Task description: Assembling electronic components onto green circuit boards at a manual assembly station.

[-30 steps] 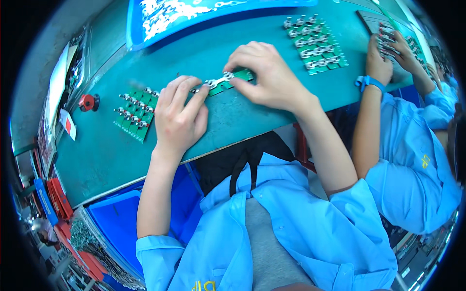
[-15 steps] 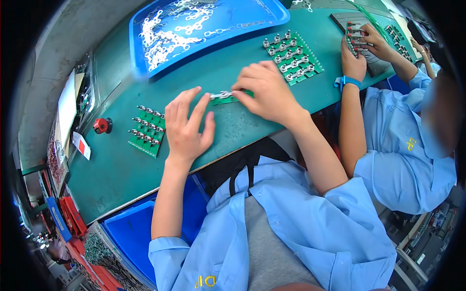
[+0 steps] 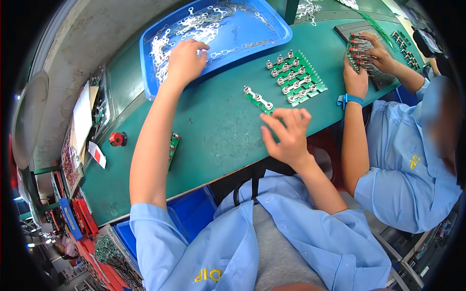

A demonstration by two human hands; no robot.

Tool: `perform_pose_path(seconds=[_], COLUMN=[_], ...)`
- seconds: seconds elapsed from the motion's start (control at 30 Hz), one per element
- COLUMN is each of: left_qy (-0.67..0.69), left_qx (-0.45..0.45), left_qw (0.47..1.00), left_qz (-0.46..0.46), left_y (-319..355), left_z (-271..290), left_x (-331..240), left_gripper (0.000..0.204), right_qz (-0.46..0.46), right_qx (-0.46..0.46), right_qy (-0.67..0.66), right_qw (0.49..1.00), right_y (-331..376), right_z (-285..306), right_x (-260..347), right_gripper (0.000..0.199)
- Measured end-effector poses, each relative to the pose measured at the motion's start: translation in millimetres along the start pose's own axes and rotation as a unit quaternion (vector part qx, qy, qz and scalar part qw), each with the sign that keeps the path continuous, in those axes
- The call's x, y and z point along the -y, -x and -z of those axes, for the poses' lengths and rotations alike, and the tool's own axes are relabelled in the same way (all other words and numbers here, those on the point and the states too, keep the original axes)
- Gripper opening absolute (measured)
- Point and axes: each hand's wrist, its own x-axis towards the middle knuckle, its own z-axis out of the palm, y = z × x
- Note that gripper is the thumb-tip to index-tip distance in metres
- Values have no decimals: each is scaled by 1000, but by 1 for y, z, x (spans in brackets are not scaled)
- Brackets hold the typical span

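My left hand (image 3: pixel 186 60) reaches over the near side of a blue tray (image 3: pixel 228 60), beside the silver metal links (image 3: pixel 162 51) heaped in it. Its thumb and forefinger are apart, with nothing visible between them; the other fingers are partly hidden. My right hand (image 3: pixel 290 134) is open above the table, forefinger and thumb spread. Its forefinger tip is close to the near end of a narrow green circuit board strip (image 3: pixel 253 101); whether it touches is unclear. A silver link (image 3: pixel 258 98) with round posts lies along that strip.
Right of the strip lies a larger green board (image 3: pixel 303 77) with rows of links. Another board (image 3: pixel 173 145) is mostly behind my left forearm. A red-and-black knob (image 3: pixel 117 139) stands at left. At right, a co-worker's hands (image 3: pixel 357 80) hold a similar board over a dark block.
My left hand has left the strip and gone up to the tray. My right hand has let go and drawn back rightward and nearer. The strip now lies slanted, further right.
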Motion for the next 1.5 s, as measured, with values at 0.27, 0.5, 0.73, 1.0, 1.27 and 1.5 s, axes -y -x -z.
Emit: perform_pose_path(seconds=[0.27, 0.5, 0.73, 1.0, 1.27, 1.5], left_qy=[-58, -94, 251, 716, 773, 54], left_qx=[111, 79, 42, 219, 94, -170], left_qw=[991, 975, 966, 612, 556, 966], left_qz=[-57, -185, 36, 255, 290, 187], left_y=[-48, -45, -4, 207, 281, 283], left_z=[-25, -18, 67, 102, 96, 105], left_x=[-16, -8, -42, -104, -89, -33], left_gripper=[16, 16, 14, 11, 15, 55], right_qz=[-33, -33, -12, 187, 192, 124], right_qx=[-17, -29, -37, 51, 156, 162], right_qy=[-29, -51, -111, -217, -338, -295], right_qw=[999, 998, 993, 957, 908, 933], right_y=[0, 1, -15, -55, -40, -61], right_z=[-4, -4, 10, -3, -16, -42], right_x=[-5, -7, 10, 52, 89, 84], right_gripper=[33, 33, 32, 28, 20, 16])
